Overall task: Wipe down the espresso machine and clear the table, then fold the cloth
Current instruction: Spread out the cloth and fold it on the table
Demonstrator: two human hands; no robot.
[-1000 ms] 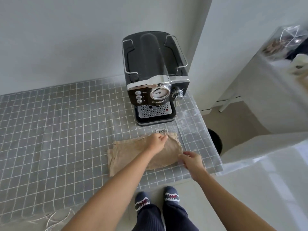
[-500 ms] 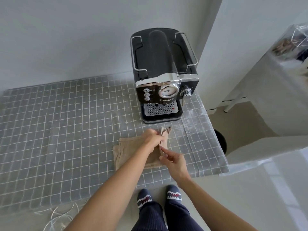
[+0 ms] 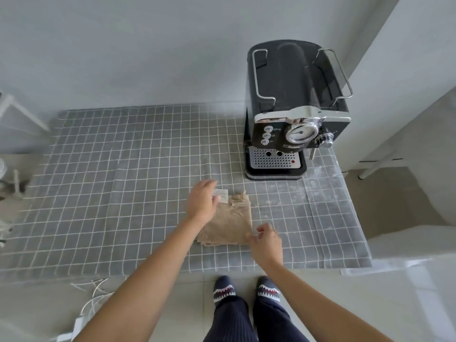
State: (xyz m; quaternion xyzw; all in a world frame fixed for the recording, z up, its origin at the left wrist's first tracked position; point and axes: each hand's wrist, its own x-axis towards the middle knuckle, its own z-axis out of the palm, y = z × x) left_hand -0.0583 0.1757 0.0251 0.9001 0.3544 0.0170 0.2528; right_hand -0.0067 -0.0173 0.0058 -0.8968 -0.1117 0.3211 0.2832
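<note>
A beige cloth [image 3: 228, 224] lies folded into a small rectangle on the grey checked tablecloth [image 3: 123, 181], near the front edge. Its white label [image 3: 222, 193] shows at the far corner. My left hand [image 3: 202, 201] rests flat on the cloth's far left part, fingers loosely apart, beside the label. At the cloth's near right corner, my right hand [image 3: 265, 240] has its fingers curled and pinches the edge. The black and chrome espresso machine [image 3: 293, 112] stands at the back right of the table, just beyond the cloth.
The table's right edge [image 3: 355, 218] drops to the floor beside white furniture [image 3: 419, 255]. White cables and a plug [image 3: 91, 299] lie on the floor at the front left. My feet [image 3: 246, 290] stand at the table's front edge. A white wall is behind.
The cloth went from a wide spread piece to a small folded rectangle; my right hand brought its right side over. The camera view shifted, so the machine now sits further right.
</note>
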